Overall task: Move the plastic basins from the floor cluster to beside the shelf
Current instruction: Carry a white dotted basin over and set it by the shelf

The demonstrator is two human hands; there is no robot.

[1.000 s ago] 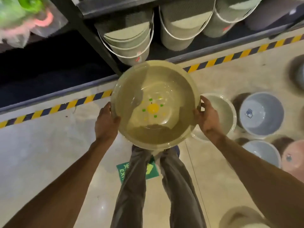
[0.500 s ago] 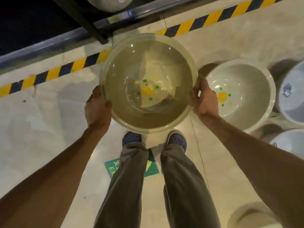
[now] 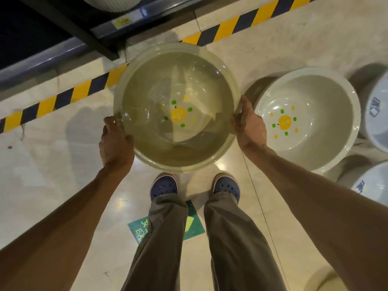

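A translucent olive-tinted plastic basin [image 3: 147,127] with a yellow and green flower mark on its bottom hangs above the floor, just in front of the dark shelf post [image 3: 92,42]. My left hand [image 3: 115,141] grips its left rim and my right hand [image 3: 249,124] grips its right rim. A white basin [image 3: 327,148] with the same flower mark sits on the floor right of it. Pale blue basins [image 3: 375,114] stand at the right edge.
A yellow and black hazard stripe [image 3: 228,28] runs along the shelf base. The shelf rail [image 3: 42,61] crosses the upper left, with a ribbed tub [image 3: 109,3] on it. My blue clogs [image 3: 163,185] stand on a green exit sticker [image 3: 136,227].
The view tipped down from the shelf towards the floor. The held basin has dropped lower, close to the shelf post and stripe, still gripped by both hands.
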